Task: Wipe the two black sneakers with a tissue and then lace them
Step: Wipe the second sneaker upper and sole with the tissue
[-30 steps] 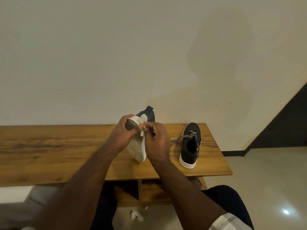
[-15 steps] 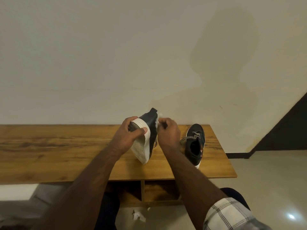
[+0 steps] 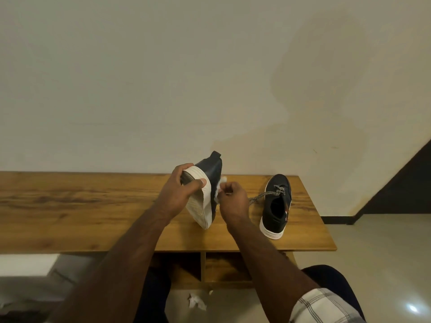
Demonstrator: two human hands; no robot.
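A person's left hand grips the heel end of a black sneaker stood on its toe on the wooden surface, its white sole turned toward the camera, thumb across the sole's rim. The right hand has its fingers pinched around a white tissue pressed against the shoe's dark upper. The second black sneaker sits flat on the surface to the right, well apart, its speckled lace trailing toward the right hand. Open compartments under the surface look dark; their contents cannot be made out. A crumpled tissue lies on the floor below
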